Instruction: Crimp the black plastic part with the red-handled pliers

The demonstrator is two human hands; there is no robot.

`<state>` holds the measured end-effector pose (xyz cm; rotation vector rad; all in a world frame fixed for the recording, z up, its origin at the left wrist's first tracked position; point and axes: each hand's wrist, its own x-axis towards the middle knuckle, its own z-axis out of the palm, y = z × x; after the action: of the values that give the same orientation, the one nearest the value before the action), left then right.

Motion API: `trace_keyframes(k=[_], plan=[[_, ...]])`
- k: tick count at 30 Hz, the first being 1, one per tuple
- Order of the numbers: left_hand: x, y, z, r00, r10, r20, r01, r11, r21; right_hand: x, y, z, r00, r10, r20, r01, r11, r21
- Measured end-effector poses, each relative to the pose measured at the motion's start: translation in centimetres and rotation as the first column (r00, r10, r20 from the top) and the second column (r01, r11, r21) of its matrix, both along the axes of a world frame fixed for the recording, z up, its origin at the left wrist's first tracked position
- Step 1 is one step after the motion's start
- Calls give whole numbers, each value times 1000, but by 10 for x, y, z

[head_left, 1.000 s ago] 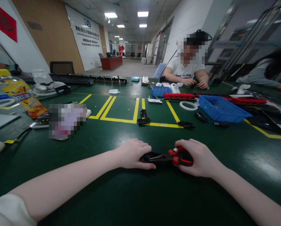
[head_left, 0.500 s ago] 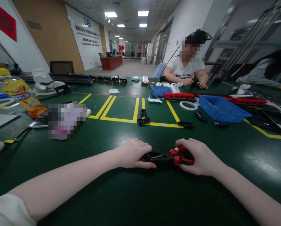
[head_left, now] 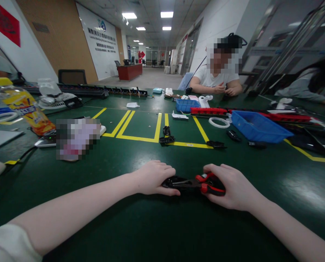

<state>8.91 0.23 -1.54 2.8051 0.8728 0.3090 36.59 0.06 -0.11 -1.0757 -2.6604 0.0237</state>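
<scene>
My left hand [head_left: 155, 179] is closed on a glossy black plastic part [head_left: 172, 182], low over the green table. Its fingers hide much of the part, so its exact kind does not show. In my right hand [head_left: 227, 185] are long-nose pliers [head_left: 204, 183] with red and black handles. The pliers point left, and their jaws lie over the black part; whether they grip it I cannot tell. Beyond my hands, a small black mechanical piece [head_left: 167, 136] and a flat black piece [head_left: 216, 144] lie by the yellow tape lines.
A blue bin [head_left: 260, 126] stands at the right, with black parts [head_left: 233, 135] and a white ring [head_left: 219, 122] nearby. At the left are a drink bottle [head_left: 28, 109] and a blurred-out object [head_left: 77, 140]. A co-worker [head_left: 219, 78] sits across the table.
My right hand has shifted slightly down and the plier handles have come a little closer together. The left hand stays in place. Across the table, the co-worker's hands have moved.
</scene>
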Motion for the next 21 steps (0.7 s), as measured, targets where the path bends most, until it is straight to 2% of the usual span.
trace_keyframes(k=[6,21], plan=[[0,0,0,1000,3,-7,-3,1000,12,2,0,-2,999,-1,34,-1,999,48],[2,0,-1,1000,-23,0,23,999,24,15,17,-16,990,121,74,-136,961,241]])
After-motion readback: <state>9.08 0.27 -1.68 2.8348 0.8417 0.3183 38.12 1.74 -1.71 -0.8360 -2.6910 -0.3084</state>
